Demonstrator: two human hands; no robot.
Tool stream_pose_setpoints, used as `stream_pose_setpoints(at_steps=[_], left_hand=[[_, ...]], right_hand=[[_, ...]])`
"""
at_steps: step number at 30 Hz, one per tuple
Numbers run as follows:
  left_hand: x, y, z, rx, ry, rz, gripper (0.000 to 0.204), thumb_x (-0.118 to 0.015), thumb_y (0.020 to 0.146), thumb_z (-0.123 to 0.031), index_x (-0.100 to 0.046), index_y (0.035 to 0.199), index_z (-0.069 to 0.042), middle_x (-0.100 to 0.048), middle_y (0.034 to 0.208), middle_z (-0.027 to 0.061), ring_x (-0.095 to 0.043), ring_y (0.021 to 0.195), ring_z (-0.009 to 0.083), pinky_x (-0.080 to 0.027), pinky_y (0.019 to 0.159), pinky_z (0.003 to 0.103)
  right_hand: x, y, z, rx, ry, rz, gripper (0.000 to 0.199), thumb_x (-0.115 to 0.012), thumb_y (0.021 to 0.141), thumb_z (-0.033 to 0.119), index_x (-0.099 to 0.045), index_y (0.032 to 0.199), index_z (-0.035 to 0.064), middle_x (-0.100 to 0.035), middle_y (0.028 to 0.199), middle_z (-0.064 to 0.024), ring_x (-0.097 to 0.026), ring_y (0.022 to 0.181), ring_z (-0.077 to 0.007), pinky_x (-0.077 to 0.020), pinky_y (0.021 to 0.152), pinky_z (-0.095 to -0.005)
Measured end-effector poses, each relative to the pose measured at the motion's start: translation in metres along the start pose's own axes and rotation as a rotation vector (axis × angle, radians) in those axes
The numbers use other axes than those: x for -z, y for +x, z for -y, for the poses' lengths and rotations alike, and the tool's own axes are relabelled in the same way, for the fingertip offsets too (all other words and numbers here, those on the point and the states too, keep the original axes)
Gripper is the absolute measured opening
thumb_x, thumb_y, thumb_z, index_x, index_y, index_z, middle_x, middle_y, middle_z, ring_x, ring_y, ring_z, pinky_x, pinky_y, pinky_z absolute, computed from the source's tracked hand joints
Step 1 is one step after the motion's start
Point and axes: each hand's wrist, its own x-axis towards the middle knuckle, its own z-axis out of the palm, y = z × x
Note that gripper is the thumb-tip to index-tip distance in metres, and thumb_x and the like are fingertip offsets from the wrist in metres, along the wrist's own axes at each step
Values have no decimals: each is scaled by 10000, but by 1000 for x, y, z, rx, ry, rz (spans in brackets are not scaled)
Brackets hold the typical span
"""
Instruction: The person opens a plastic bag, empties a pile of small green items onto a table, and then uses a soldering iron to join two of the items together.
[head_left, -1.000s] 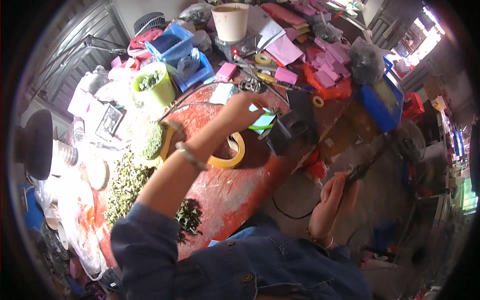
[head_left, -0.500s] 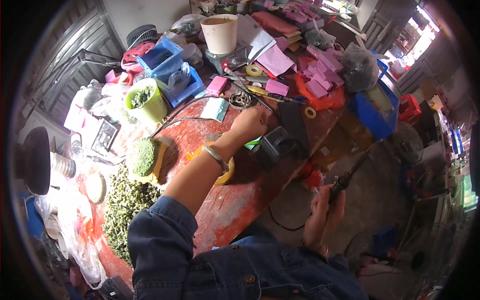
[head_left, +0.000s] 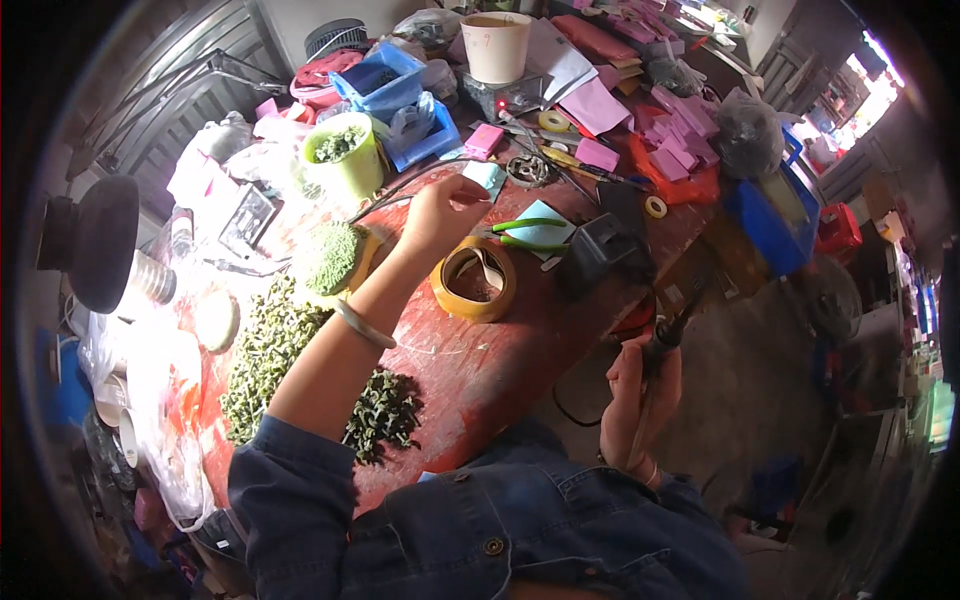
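Observation:
My left hand (head_left: 445, 212) hovers over the middle of the red table, its fingers curled together; whatever they pinch is too small to make out. Just beyond the fingertips lies a light blue paper packet (head_left: 485, 178). In my right hand (head_left: 640, 395), off the table's right edge, is a soldering iron (head_left: 668, 328) with a dark handle, gripped upright and tilted away. Between the hands sit a brown round bowl (head_left: 446, 287) and pliers with green handles (head_left: 530, 225). Under my left forearm spreads a heap of small green parts (head_left: 265, 365), with a green bristly clump (head_left: 335, 258) beside it.
A black box-like holder (head_left: 605, 252) stands at the table's right edge. Toward the back are a lime bucket (head_left: 350, 175), blue bins (head_left: 385, 85), a cream pot (head_left: 496, 50) on a lit control unit and several pink blocks (head_left: 685, 130). A dark round lamp head (head_left: 105, 245) juts in at left.
My left hand has drawn back and left from beside the coiled metal stand, uncovering the bowl and pliers. My right hand still holds the soldering iron. The view has shifted somewhat.

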Motion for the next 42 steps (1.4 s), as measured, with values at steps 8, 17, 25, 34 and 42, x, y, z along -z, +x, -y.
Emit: stream_pose_setpoints(at_steps=[8,17,25,34,42], left_hand=[[-61,26,-19,-237,188,219,398,-748,871,-231,-683,1264,-210,-699,1189,121,-668,1087,355,-547,929,434],[-124,67,-5,-413,305,520,357,-681,890,-218,-687,1247,-222,-621,1274,54,-611,1187,314,-519,979,417],[-134,59,0,-249,395,359,229,-696,894,-273,-743,1094,-170,-675,1121,99,-682,986,349,-559,843,444],[-47,32,-17,642,-874,121,213,-704,971,-228,-744,1009,-22,-658,729,24,-454,511,77,-335,462,234],[65,-100,-38,731,-1165,74,166,-670,995,-171,-723,1021,-16,-451,657,-84,-308,497,10,-190,433,188]], right_hand=[[14,5,-13,25,-34,-33,77,-599,1031,127,-576,1014,57,-578,771,4,-528,672,-67,-427,628,-239],[43,23,-21,28,-167,-224,66,-608,1013,102,-583,980,51,-572,744,1,-531,633,-66,-424,598,-231],[39,31,-30,1,-192,-193,69,-627,1009,109,-589,996,54,-594,757,-2,-552,639,-70,-442,600,-232],[28,14,-13,-13,-199,-83,89,-608,1029,142,-588,1022,54,-578,771,0,-523,661,-71,-409,607,-241],[-17,-2,-2,102,-229,183,169,-716,968,133,-565,979,57,-621,734,-7,-559,653,-73,-444,607,-240]])
